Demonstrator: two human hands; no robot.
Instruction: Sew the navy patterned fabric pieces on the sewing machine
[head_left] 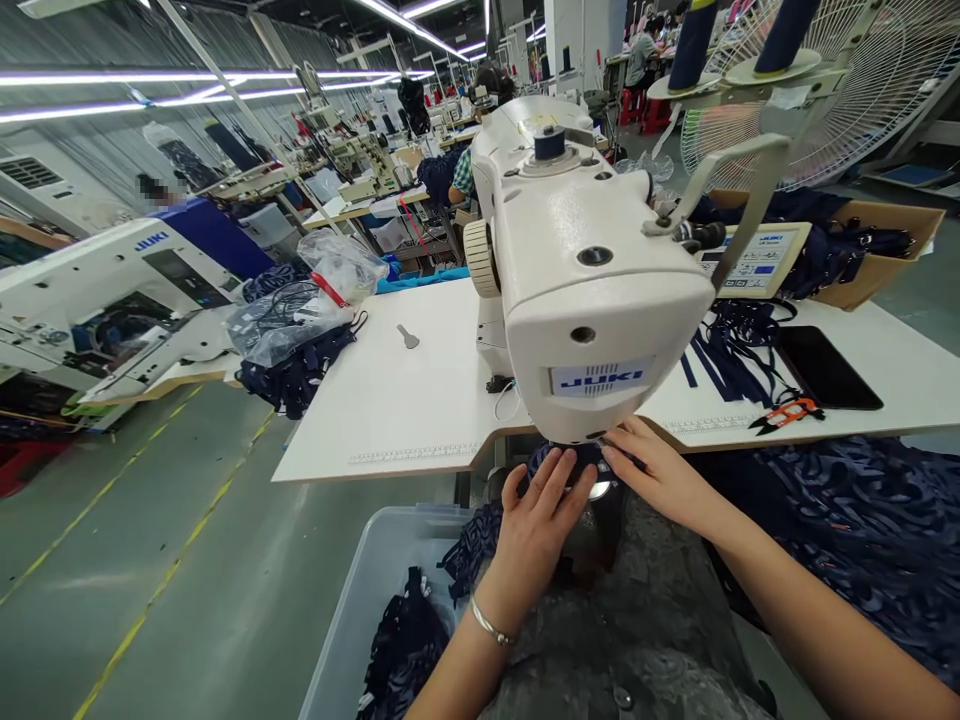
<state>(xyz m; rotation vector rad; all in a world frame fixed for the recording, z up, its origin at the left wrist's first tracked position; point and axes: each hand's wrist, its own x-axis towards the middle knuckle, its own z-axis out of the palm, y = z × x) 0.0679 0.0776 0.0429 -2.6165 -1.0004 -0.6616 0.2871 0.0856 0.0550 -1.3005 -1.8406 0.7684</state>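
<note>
A piece of patterned navy fabric point(592, 458) lies under the head of a white sewing machine point(600, 270), whose front hides the needle area. My left hand point(541, 505) rests on this fabric from the left, its fingers spread and stretched forward. From the right, my right hand point(660, 468) reaches onto the fabric's edge with fingers extended and the thumb apart; its fingertips are partly behind the machine head. More of the patterned navy fabric point(480, 545) hangs down left of my left wrist.
A plastic bin point(341, 610) with navy pieces stands below left. On the white tabletop point(405, 410) are a small grey metal piece point(408, 337), orange-handled thread snips point(787, 413), a black phone point(829, 368) and navy straps point(724, 365). Bagged fabric point(300, 320) hangs over the left edge.
</note>
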